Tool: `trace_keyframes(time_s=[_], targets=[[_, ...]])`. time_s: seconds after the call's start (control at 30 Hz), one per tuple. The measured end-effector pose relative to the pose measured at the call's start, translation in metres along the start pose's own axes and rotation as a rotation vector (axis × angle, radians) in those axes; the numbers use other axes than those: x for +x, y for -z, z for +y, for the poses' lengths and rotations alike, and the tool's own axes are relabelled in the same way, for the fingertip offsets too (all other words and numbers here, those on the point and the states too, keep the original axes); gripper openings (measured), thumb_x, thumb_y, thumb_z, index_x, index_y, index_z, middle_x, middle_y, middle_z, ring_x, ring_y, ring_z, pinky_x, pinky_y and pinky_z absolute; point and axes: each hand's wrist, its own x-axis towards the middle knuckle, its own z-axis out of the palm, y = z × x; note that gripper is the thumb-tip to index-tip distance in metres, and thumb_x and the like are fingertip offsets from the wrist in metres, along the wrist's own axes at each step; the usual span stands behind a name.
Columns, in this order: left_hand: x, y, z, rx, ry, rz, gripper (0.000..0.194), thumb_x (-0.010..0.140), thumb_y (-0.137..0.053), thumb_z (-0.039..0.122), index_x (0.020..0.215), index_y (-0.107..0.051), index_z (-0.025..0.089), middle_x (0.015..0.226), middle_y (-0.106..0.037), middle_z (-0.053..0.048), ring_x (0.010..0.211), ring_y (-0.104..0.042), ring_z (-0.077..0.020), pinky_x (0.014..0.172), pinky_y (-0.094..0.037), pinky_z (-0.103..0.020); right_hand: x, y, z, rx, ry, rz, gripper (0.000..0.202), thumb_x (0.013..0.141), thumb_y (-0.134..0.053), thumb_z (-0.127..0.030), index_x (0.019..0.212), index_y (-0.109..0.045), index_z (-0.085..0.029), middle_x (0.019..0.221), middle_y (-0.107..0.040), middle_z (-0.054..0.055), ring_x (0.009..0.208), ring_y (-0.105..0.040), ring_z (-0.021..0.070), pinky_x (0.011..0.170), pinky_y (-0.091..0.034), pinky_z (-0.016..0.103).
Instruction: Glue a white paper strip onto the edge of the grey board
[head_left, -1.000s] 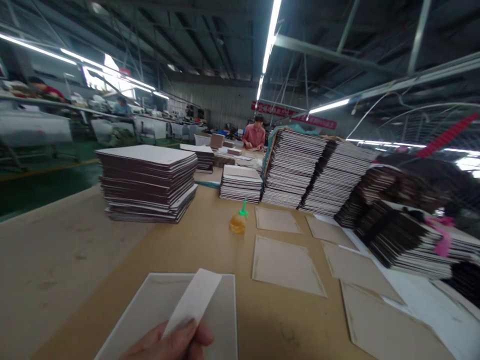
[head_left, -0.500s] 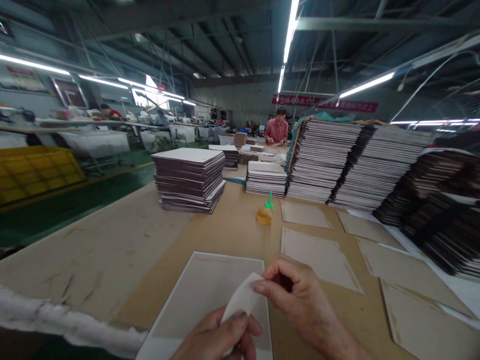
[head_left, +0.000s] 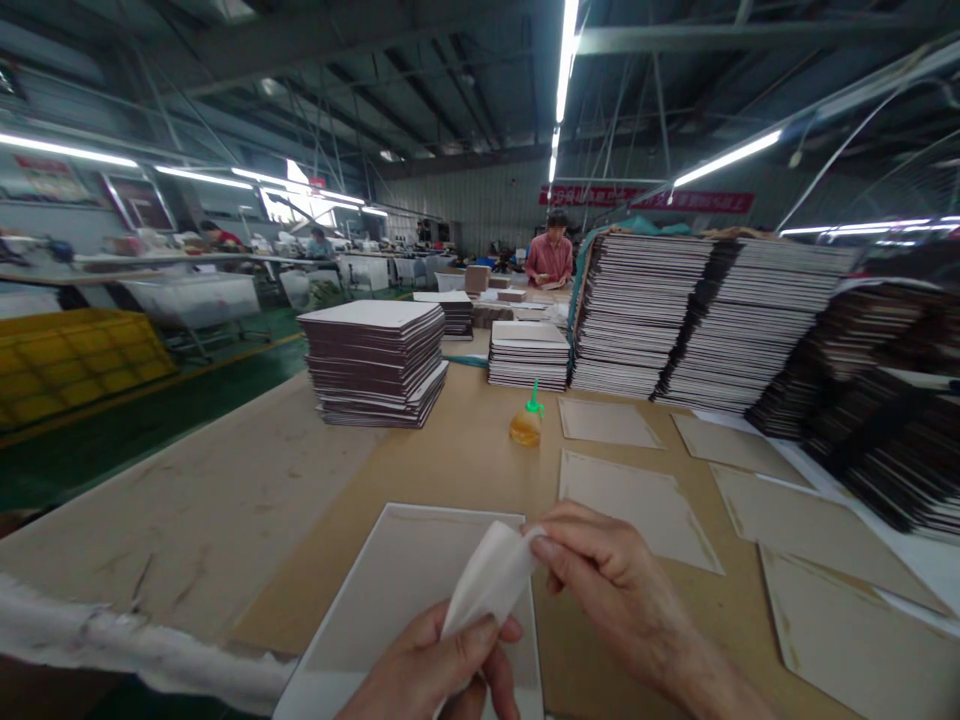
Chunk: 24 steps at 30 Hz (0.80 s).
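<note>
I pinch the white paper strip [head_left: 487, 580] at its lower end in my left hand [head_left: 442, 670] while my right hand [head_left: 607, 580] nips its top corner, both grips closed on it, likely to peel it. It hangs just above the grey board [head_left: 390, 600] on the tabletop [head_left: 465, 460]; beyond the board stands a small glue bottle [head_left: 526, 422] holding amber liquid.

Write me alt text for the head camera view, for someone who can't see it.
Two hands hold a white paper strip over a grey board on a brown worktable: the left hand pinches its lower end, the right hand its top. Beyond stand a small glue bottle and tall stacks of boards.
</note>
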Motion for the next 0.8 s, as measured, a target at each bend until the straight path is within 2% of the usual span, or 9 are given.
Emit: trace_keyframes(time_s=[0.07, 0.17, 0.23, 0.33, 0.43, 0.63, 0.8], targets=[[-0.001, 0.005, 0.001, -0.007, -0.021, 0.025, 0.042, 0.079, -0.060, 0.055, 0.100, -0.060, 0.018, 0.063, -0.066, 0.001, 0.030, -0.023, -0.0026, 0.033, -0.011, -0.021, 0.000, 0.001, 0.001, 0.024, -0.023, 0.076, 0.029, 0.095, -0.049, -0.029, 0.076, -0.068, -0.019, 0.072, -0.050, -0.001, 0.064, -0.051, 0.0104, 0.056, -0.039, 0.021], [-0.003, 0.017, 0.005, 0.042, -0.016, 0.056, 0.040, 0.081, -0.057, 0.054, 0.091, -0.064, 0.016, 0.037, -0.043, 0.009, 0.026, -0.021, -0.0040, 0.032, -0.011, -0.021, -0.003, 0.000, 0.004, 0.079, -0.133, 0.196, 0.027, 0.092, -0.053, -0.036, 0.080, -0.069, -0.019, 0.063, -0.045, -0.003, 0.054, -0.045, 0.0098, 0.049, -0.035, 0.021], [-0.006, 0.025, 0.008, 0.078, -0.006, 0.111, 0.044, 0.081, -0.055, 0.056, 0.090, -0.064, 0.014, 0.033, -0.035, 0.009, 0.027, -0.024, -0.0049, 0.032, -0.012, -0.019, -0.006, -0.002, 0.008, 0.127, -0.247, 0.244, 0.030, 0.090, -0.055, -0.043, 0.083, -0.068, -0.018, 0.058, -0.047, -0.004, 0.050, -0.042, 0.0096, 0.044, -0.031, 0.021], [-0.011, 0.037, 0.011, 0.048, -0.019, 0.257, 0.045, 0.078, -0.060, 0.055, 0.098, -0.060, 0.015, 0.035, -0.044, 0.007, 0.030, -0.027, -0.0048, 0.033, -0.016, -0.017, -0.009, -0.009, 0.016, 0.222, -0.383, 0.263, 0.037, 0.088, -0.055, -0.053, 0.089, -0.066, -0.018, 0.056, -0.053, -0.003, 0.045, -0.039, 0.0085, 0.040, -0.028, 0.019], [-0.014, 0.047, 0.013, 0.002, -0.036, 0.363, 0.044, 0.073, -0.067, 0.054, 0.092, -0.060, 0.015, 0.037, -0.048, 0.006, 0.030, -0.029, -0.0047, 0.033, -0.018, -0.016, -0.009, -0.015, 0.022, 0.298, -0.435, 0.278, 0.042, 0.087, -0.054, -0.058, 0.091, -0.064, -0.018, 0.057, -0.055, -0.002, 0.043, -0.040, 0.0082, 0.039, -0.029, 0.018], [-0.017, 0.070, 0.015, -0.015, -0.069, 0.468, 0.044, 0.065, -0.076, 0.054, 0.078, -0.062, 0.014, 0.037, -0.047, 0.006, 0.032, -0.026, -0.0030, 0.033, -0.019, -0.014, -0.010, -0.022, 0.037, 0.338, -0.510, 0.285, 0.039, 0.080, -0.064, -0.057, 0.083, -0.066, -0.019, 0.060, -0.057, -0.001, 0.049, -0.041, 0.0090, 0.043, -0.032, 0.018], [-0.017, 0.092, 0.012, -0.011, -0.031, 0.528, 0.044, 0.061, -0.079, 0.053, 0.070, -0.061, 0.014, 0.039, -0.050, 0.004, 0.032, -0.031, -0.0035, 0.033, -0.022, -0.015, -0.021, -0.042, 0.057, 0.415, -0.686, 0.208, 0.046, 0.070, -0.068, -0.064, 0.069, -0.061, -0.019, 0.053, -0.051, -0.004, 0.044, -0.035, 0.0075, 0.041, -0.024, 0.017]])
